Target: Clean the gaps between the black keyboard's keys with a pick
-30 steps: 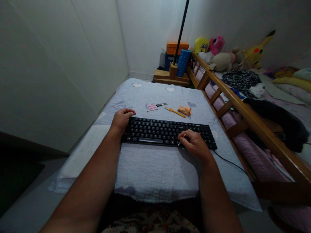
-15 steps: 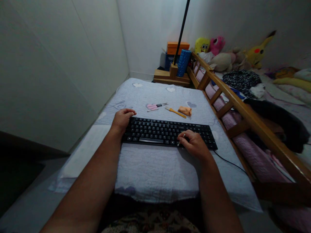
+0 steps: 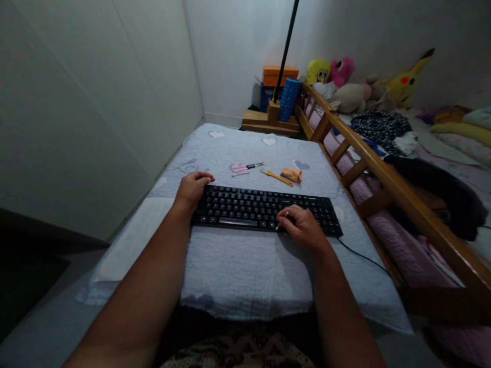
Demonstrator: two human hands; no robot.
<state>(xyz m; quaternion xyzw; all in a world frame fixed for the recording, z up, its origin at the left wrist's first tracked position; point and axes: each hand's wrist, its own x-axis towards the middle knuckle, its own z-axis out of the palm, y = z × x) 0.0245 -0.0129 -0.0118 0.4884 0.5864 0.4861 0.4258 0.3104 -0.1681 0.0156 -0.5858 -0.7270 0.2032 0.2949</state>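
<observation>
A black keyboard (image 3: 241, 204) lies flat across the cloth-covered table. My left hand (image 3: 192, 188) is at its far left corner, fingers bent and closed around the edge; the part of the grip underneath is hidden. Pinched between the thumb and fingers of my right hand (image 3: 298, 224) is a cotton swab (image 3: 278, 227), its lower tip at the keyboard's front edge, right of the space bar. Beyond the keyboard lie a yellow-handled brush (image 3: 279, 178), a crumpled orange cloth (image 3: 291, 175), a second cotton swab (image 3: 240, 174) and a pink-and-black tool with a metal tip (image 3: 247, 167).
The keyboard's cable (image 3: 364, 254) trails right toward a wooden bed rail (image 3: 368, 158). White paper-like sheet (image 3: 130, 240) lies under my left forearm. Plush toys and clothes pile on the bed. A black pole (image 3: 286, 51) stands behind the table on a wooden base (image 3: 257, 118).
My right hand has shifted slightly left along the keyboard's front edge with the cotton swab. My left hand stays at the corner, and the keyboard has not visibly moved.
</observation>
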